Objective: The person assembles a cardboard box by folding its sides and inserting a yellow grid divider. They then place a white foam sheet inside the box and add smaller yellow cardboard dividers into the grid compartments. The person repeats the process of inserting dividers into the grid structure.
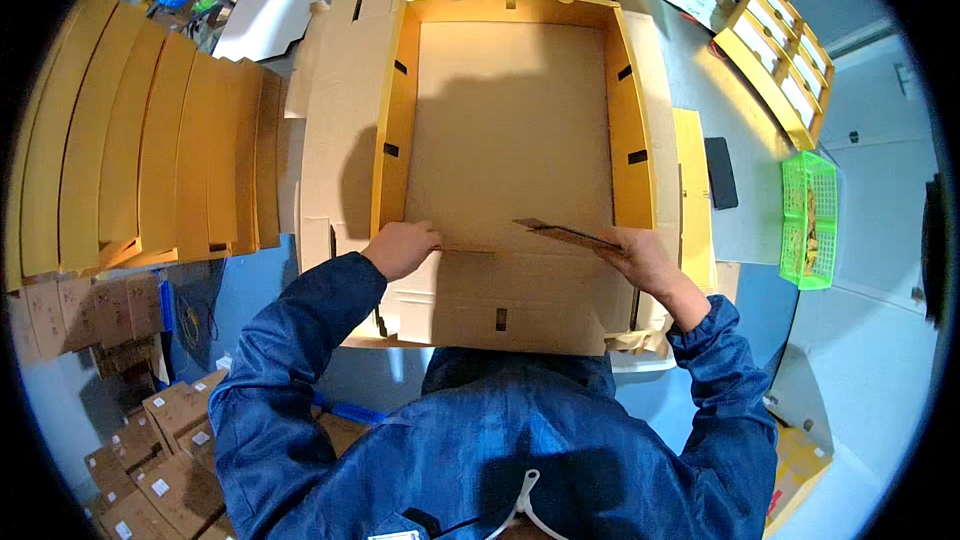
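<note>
In front of me lies a partly folded cardboard box (510,130), yellow on its walls and brown inside. Its far, left and right walls stand up; the near flap (500,290) lies flat toward me and has a small slot. At the near left corner, my left hand (403,248) is closed on the box's edge, its fingertips partly hidden. My right hand (643,262), near the opposite corner, grips a thin dark brown cardboard piece (566,233). That piece is tilted and reaches inward over the box.
Yellow folded boxes (140,140) stand in a row at left. Flat cardboard (340,140) lies beneath the box. To the right are a black phone (720,172), a green basket (808,220) and a yellow divided frame (775,60). Brown cartons (180,480) are piled low at left.
</note>
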A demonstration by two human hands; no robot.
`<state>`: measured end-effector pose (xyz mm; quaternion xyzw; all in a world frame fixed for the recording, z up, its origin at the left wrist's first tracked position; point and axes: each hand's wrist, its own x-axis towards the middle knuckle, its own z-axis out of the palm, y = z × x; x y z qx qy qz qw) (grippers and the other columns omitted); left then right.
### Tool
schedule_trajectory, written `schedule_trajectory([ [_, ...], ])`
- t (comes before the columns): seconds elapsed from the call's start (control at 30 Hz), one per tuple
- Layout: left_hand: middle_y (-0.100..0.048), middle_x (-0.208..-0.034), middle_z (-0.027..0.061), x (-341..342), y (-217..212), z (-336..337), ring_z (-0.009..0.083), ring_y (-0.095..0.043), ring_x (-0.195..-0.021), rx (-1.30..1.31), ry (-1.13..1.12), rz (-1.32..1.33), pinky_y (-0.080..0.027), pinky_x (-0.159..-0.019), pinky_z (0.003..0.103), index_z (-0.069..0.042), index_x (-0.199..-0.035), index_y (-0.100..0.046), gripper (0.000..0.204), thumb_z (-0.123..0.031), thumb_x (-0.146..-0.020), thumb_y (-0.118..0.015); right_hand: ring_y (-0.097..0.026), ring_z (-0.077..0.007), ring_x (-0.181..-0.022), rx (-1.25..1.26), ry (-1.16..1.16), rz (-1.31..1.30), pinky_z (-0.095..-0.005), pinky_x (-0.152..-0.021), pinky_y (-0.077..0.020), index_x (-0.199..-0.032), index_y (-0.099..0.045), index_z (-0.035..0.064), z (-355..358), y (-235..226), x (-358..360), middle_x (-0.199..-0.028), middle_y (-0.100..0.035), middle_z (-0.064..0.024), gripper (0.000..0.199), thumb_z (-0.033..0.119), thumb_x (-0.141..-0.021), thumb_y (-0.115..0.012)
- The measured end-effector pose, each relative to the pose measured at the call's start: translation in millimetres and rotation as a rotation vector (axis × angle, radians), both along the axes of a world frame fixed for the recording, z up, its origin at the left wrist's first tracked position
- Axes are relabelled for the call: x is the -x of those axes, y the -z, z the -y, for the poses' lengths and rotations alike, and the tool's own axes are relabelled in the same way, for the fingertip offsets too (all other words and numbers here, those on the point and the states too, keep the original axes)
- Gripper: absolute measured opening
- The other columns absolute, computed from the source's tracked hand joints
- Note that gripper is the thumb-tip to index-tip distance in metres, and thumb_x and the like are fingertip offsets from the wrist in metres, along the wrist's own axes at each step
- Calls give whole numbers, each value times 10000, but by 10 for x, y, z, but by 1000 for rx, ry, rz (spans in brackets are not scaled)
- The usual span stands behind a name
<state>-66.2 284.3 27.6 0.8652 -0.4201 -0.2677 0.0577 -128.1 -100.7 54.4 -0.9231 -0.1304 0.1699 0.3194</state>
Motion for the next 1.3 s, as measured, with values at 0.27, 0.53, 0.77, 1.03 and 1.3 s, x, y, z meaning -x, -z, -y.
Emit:
schedule_trajectory([
  [0.27, -588, -824, 89, 204, -30, 201, 293, -615, -813, 201, -47, 78, -514, -699, 393, -82, -888, -593, 142, -184, -797, -629, -635, -337, -746, 245, -200, 197, -423, -608, -518, -889, -530, 53, -416, 296, -43, -812, -615, -137, 87, 112, -852, -478],
  [0.53, -639, -879, 151, 78, -106, 304, 340, -619, -803, 205, -460, 43, -505, -700, 405, -47, -913, -615, 265, -306, -861, -606, -621, -317, -733, 198, -302, 228, -392, -591, -512, -873, -514, 60, -423, 246, -101, -775, -581, -116, 54, 94, -832, -514],
  [0.77, -639, -893, 140, 92, -229, 698, 326, -615, -815, 490, -227, 98, -507, -697, 402, -59, -947, -607, 187, -229, -872, -579, -620, -321, -756, 180, -294, 240, -409, -630, -509, -877, -519, 59, -390, 264, -117, -803, -593, -126, 78, 107, -818, -536],
  [1.03, -553, -723, 78, 122, -194, 585, 257, -592, -701, 630, 105, 268, -493, -627, 354, -79, -788, -516, 159, -171, -793, -645, -629, -316, -757, 106, -283, 236, -421, -619, -512, -888, -529, 65, -394, 318, -95, -806, -609, -117, 84, 137, -852, -508],
  [1.3, -638, -877, 94, 148, -188, 495, 261, -631, -819, 559, 126, 213, -524, -714, 350, -56, -905, -579, 181, -120, -758, -663, -627, -320, -767, 97, -286, 256, -412, -614, -512, -895, -528, 66, -388, 282, -102, -803, -605, -119, 94, 142, -840, -519],
])
